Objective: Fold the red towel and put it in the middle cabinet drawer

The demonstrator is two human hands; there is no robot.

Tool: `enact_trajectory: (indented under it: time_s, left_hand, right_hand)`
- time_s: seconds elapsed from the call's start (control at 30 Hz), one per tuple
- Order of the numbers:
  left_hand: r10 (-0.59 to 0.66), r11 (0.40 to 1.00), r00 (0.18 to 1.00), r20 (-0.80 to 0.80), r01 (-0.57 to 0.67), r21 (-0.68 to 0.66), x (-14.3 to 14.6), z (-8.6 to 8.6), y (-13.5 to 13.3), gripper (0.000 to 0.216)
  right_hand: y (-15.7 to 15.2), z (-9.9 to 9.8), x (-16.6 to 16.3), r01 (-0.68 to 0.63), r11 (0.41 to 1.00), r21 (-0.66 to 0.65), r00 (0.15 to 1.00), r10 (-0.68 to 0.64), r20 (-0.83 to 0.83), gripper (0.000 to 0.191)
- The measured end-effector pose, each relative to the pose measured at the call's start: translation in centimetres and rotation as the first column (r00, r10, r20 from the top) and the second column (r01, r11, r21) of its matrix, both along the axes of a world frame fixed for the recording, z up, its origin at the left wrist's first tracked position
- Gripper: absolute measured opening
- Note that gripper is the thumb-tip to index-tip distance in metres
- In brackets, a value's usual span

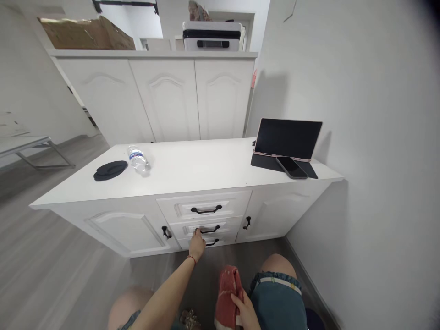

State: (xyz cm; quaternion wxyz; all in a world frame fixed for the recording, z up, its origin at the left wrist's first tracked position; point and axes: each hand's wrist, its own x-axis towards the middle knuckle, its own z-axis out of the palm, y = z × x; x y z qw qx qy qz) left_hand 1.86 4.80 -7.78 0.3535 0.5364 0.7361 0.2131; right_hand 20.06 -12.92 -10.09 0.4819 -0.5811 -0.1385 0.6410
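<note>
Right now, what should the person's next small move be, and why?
Probably have the left hand gently pull the black handle of the middle drawer: its fingers are at the handle's left end, the drawer looks shut, and the right hand holds a folded red cloth.

You are in what looks like a home, though exactly which room is unclear. Before you stands a low white sideboard with panelled drawers and curved black handles. Beyond it, a taller white cabinet with arched door panels carries a pale suitcase and a brown cardboard box. Grey wood-look flooring and a plain pale wall surround you; a tablet and phone sit on the sideboard.
</note>
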Motion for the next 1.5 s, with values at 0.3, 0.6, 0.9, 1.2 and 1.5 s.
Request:
enact_trajectory:
  time_s: [0.3, 0.6, 0.9, 1.2, 1.5]
  left_hand:
    - [-0.122, 0.991, 0.992, -0.019, 0.121, -0.059, -0.4, -1.6, -0.7, 0.070]
    - [-0.162, 0.986, 0.982, -0.101, 0.166, 0.035, -0.3, -1.8, -3.1, 0.059]
    - [-0.109, 0.985, 0.986, -0.124, 0.124, 0.117, 0.5, -2.8, -6.2, 0.053]
    - [-0.109, 0.989, 0.990, -0.088, 0.116, 0.090, 0.8, -2.8, -10.0, 0.055]
    - [-0.021, 0.981, 0.997, 0.074, 0.006, 0.193, 0.8, -3.9, -12.7, 0.050]
  right_hand:
    - [0.0, -0.1, 0.3, 0.006, 1.000, -0.006, 0.998, -0.006, -0.057, 0.052]
    - [-0.3, 1.8, -0.6, 0.016, 0.999, 0.035, 0.998, -0.014, -0.065, 0.050]
    - [0.3, 3.4, -0.4, 0.101, 0.993, 0.066, 0.994, -0.098, -0.046, 0.046]
    - [0.5, 5.6, 0.4, 0.046, 0.996, 0.073, 0.987, -0.034, -0.159, 0.051]
    - [0.7, 7.1, 0.9, 0.024, 0.998, -0.056, 0.954, -0.039, -0.296, 0.050]
